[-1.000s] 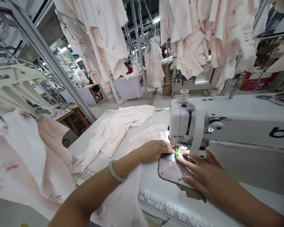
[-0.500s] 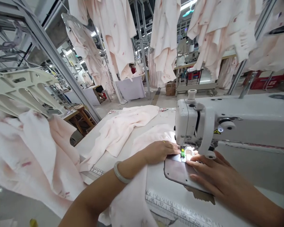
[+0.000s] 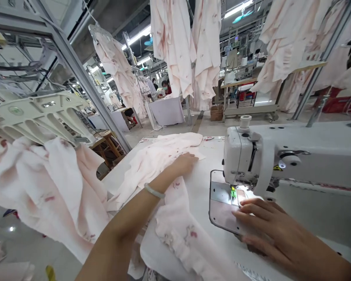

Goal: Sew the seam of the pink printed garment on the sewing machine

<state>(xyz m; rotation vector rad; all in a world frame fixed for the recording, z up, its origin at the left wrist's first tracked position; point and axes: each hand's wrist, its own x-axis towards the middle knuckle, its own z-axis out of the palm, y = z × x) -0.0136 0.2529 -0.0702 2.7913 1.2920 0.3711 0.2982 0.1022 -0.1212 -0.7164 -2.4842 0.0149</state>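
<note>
A white sewing machine (image 3: 280,156) stands on the table (image 3: 204,187), with its needle over a grey plate (image 3: 222,203). My right hand (image 3: 266,230) lies flat on that plate just below the needle, fingers stretched out and holding nothing. My left hand (image 3: 183,163), with a pale bangle on the wrist, reaches across the table and rests on a pile of pale pink fabric (image 3: 158,160), fingers spread flat. Another pink printed piece (image 3: 187,234) lies crumpled under my left forearm near the table's front edge.
A cream plastic hanger frame (image 3: 38,113) with a pink garment (image 3: 52,187) draped from it hangs at the left. More pink garments (image 3: 187,50) hang overhead. Metal posts, other work tables and people sit further back in the hall.
My left hand has left the needle area and moved away to the pink pile further back. The fabric under the presser foot is gone, and a pink piece now lies bunched at the front.
</note>
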